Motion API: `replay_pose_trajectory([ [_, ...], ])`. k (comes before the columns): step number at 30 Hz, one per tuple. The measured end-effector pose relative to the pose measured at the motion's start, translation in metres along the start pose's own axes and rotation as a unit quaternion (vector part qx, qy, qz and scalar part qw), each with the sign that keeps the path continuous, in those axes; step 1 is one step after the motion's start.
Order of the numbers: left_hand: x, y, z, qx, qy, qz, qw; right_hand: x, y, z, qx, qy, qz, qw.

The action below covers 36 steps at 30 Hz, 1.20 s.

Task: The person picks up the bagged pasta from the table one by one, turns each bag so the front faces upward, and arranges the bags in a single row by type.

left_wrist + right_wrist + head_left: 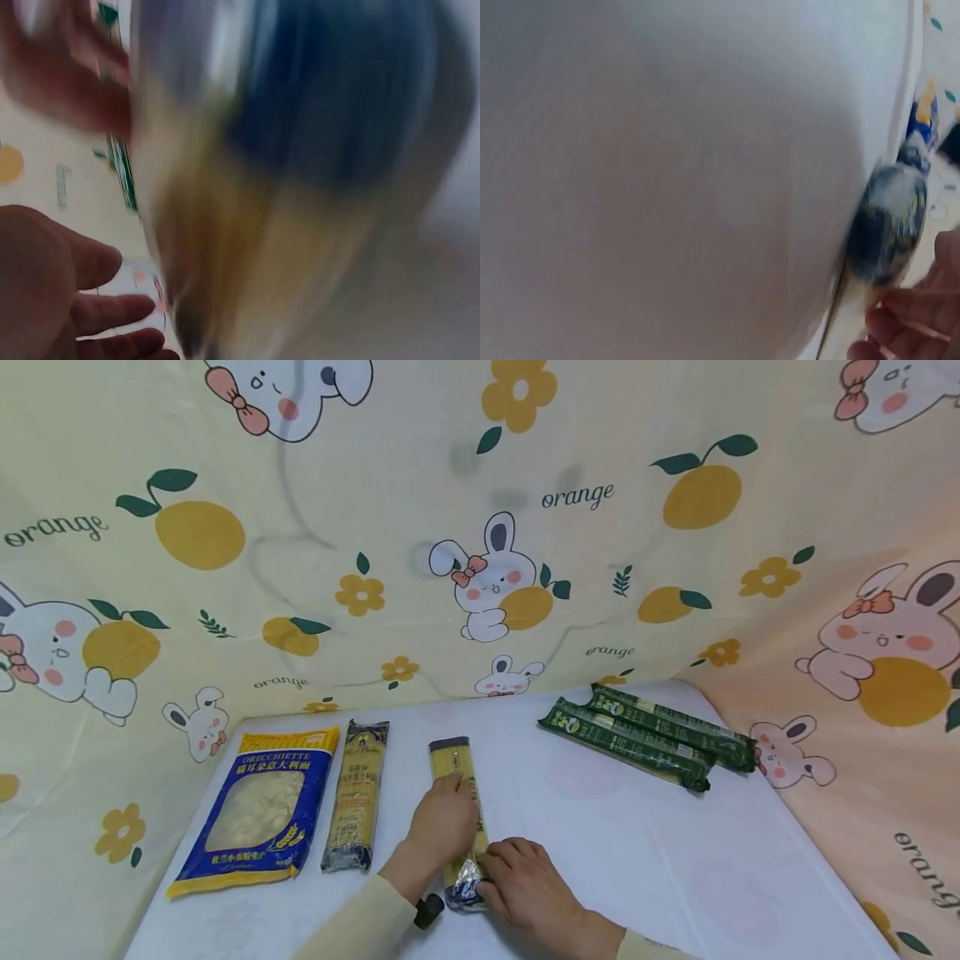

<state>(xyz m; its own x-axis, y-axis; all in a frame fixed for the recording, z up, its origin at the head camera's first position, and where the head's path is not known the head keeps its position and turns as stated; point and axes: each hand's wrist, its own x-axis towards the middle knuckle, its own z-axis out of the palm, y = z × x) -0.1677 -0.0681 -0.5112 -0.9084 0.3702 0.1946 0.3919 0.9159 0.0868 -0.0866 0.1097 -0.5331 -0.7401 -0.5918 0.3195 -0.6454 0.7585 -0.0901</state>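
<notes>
A slim clear pack of spaghetti with dark blue ends lies lengthwise on the white table. My left hand grips it around the middle, fingers bent over the top and covering part of it. At the near end, my right hand holds the right edge, its thumb by the crinkled silver-blue tip. The left wrist view has the pack's blue end large and blurred, with fingers beside it. In the right wrist view, bent fingers touch the pack.
Left of the hands lie a similar spaghetti pack and a blue-and-yellow orecchiette bag. Two long green packs lie slanted at the back right, one partly over the other. A printed rabbit-and-orange cloth hangs behind and beside the table.
</notes>
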Motion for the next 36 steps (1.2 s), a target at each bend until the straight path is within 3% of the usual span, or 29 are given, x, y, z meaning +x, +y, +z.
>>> replay_pose_trajectory([
  [3,-0.011,0.014,0.005,0.001,-0.021,-0.001,0.9998,-0.002,0.016,-0.002,-0.012,0.028,-0.009,1.0],
  [9,-0.023,0.035,0.013,-0.062,-0.111,-0.066,0.9897,-0.006,0.075,-0.006,-0.069,0.038,0.043,0.996],
  [13,-0.027,0.041,0.021,-0.071,-0.123,-0.08,0.9866,-0.008,0.123,-0.009,-0.091,0.026,0.098,0.991],
  [18,-0.029,0.041,0.026,-0.04,-0.12,-0.077,0.9889,-0.013,0.179,-0.018,-0.089,-0.027,0.178,0.98],
  [26,-0.029,0.02,0.028,-0.022,-0.103,-0.057,0.9928,-0.024,0.236,-0.034,-0.053,-0.101,0.266,0.957],
  [36,-0.018,-0.037,0.019,-0.034,-0.129,-0.048,0.9899,-0.035,0.25,-0.03,-0.025,-0.148,0.287,0.946],
])
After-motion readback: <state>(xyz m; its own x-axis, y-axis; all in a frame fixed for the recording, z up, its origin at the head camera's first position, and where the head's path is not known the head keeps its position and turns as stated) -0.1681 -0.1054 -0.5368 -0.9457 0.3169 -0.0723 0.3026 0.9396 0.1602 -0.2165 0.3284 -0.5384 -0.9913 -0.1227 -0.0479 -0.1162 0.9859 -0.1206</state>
